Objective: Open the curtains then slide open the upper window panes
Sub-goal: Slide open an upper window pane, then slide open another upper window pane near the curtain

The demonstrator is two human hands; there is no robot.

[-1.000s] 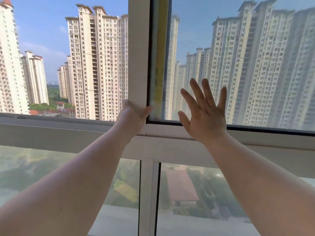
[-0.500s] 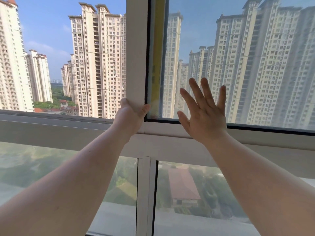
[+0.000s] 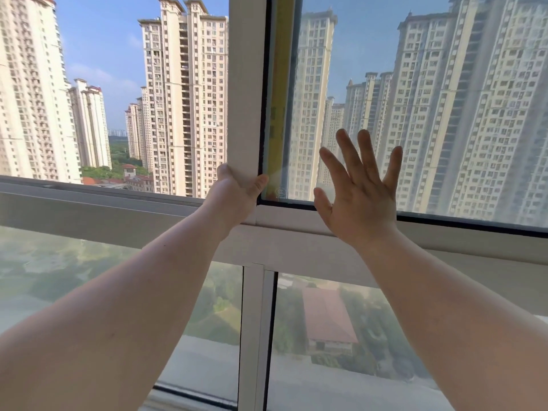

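Note:
The upper sliding pane [image 3: 415, 108] fills the right half of the window; its white vertical frame [image 3: 246, 84] stands at the centre. To the left of that frame the opening [image 3: 118, 99] shows towers with no glass haze. My left hand [image 3: 234, 197] grips the bottom of the white frame, thumb on its right face. My right hand [image 3: 360, 194] lies flat on the pane's glass with fingers spread, just above the sill rail. No curtain is in view.
A white horizontal rail [image 3: 296, 241] separates the upper panes from fixed lower glass [image 3: 341, 336], which has its own white mullion [image 3: 255, 336]. A grey track [image 3: 89, 200] runs along the bottom of the open left side.
The pane's white frame and both hands have shifted very slightly; the view has drifted a little. The grip and the flat palm stay the same.

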